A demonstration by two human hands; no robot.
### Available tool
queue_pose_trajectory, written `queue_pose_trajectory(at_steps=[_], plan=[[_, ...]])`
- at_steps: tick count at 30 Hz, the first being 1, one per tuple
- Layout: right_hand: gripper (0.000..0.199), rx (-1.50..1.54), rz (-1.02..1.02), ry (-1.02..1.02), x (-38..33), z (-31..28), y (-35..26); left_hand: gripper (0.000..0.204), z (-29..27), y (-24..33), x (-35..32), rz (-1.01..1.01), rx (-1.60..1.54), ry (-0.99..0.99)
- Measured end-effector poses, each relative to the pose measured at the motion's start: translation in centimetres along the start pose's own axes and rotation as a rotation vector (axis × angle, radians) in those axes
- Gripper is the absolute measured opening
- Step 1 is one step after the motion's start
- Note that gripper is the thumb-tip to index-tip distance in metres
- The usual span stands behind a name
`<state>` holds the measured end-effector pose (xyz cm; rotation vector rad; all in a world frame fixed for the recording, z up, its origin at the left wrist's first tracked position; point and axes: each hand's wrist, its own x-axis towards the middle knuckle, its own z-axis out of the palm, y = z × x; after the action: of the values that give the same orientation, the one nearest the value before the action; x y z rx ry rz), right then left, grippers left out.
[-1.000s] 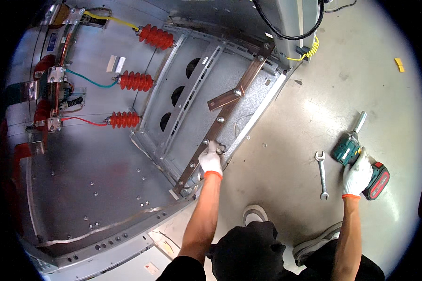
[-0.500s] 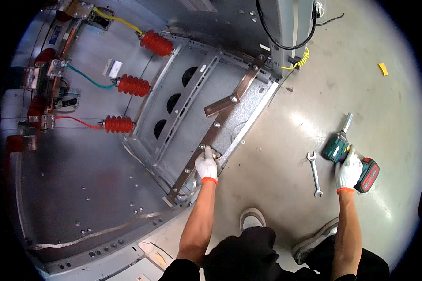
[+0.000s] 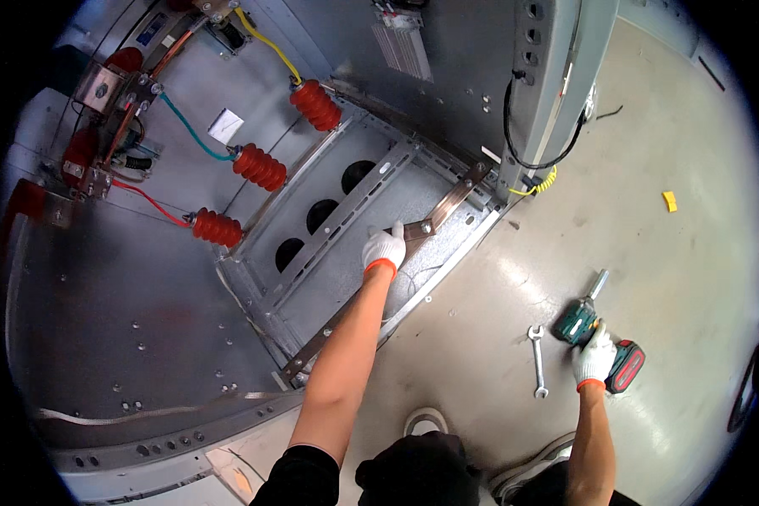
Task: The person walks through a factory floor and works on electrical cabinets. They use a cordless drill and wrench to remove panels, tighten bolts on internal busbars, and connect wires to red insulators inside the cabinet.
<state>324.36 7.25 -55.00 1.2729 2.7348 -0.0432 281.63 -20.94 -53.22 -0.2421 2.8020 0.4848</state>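
Observation:
My left hand [image 3: 385,247], in a white knitted glove with an orange cuff, is closed around the near-left end of a short copper bar [image 3: 415,230]. That bar branches off a long bolted copper busbar [image 3: 454,202] across the cabinet's base. My forearm hides part of the long bar. On the floor at right, my gloved right hand [image 3: 594,358] grips the handle of a green cordless impact wrench [image 3: 574,321] with a long socket and a black-and-red battery [image 3: 626,367]. Left of the tool lies an open-ended wrench [image 3: 539,363].
Three red ribbed insulators [image 3: 260,167] with yellow, green and red leads stand inside the cabinet. A slotted metal rail [image 3: 350,223] passes beside round black openings. The cabinet post [image 3: 557,93] rises at the far side, with a coiled yellow cord. A yellow piece [image 3: 669,201] lies on the floor.
My left hand has moved up along the busbar from a bolt to the short bar's end. My right hand stays on the impact wrench. The view has shifted.

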Motion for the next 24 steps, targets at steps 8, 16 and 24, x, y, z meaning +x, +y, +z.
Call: queue_pose_trajectory(at_steps=[8,16,24], plan=[[0.09,0.047,0.027,-0.022,0.3,0.0,0.5,0.051,-1.2,3.0,0.4,0.275,0.022,-0.103],[0.08,0.153,-0.023,0.064,-0.7,0.5,0.9,0.046,-4.3,-9.1,-10.8,0.45,-0.186,0.327],[0.089,0.026,0.006,0.034,0.0,1.8,1.0,0.054,-5.3,-23.3,-21.8,0.166,0.124,0.339]])
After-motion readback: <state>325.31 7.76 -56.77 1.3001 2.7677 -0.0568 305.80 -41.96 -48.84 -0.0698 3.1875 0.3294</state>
